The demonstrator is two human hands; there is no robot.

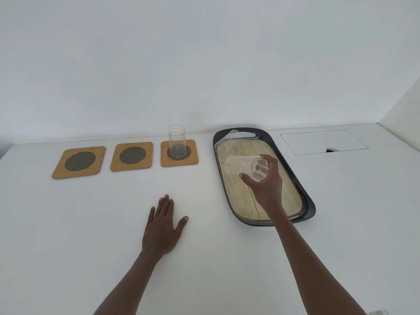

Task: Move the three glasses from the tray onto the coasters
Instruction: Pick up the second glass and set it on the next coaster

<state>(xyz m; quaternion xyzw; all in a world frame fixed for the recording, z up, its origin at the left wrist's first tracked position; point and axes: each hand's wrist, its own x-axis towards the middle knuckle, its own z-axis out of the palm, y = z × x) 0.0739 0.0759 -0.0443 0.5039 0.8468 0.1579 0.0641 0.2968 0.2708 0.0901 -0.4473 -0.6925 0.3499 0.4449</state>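
White table w/ inset hatch, plain white wall.

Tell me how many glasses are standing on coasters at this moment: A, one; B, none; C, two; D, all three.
A: only the rightmost coaster bears an upright glass; the middle coaster and left coaster are bare, the right hand holds a second glass tilted over the tray, and a third glass is at the tray's far end.

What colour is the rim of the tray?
Dark grey to black, around a light wood-grain base; the tray shows in the head view.
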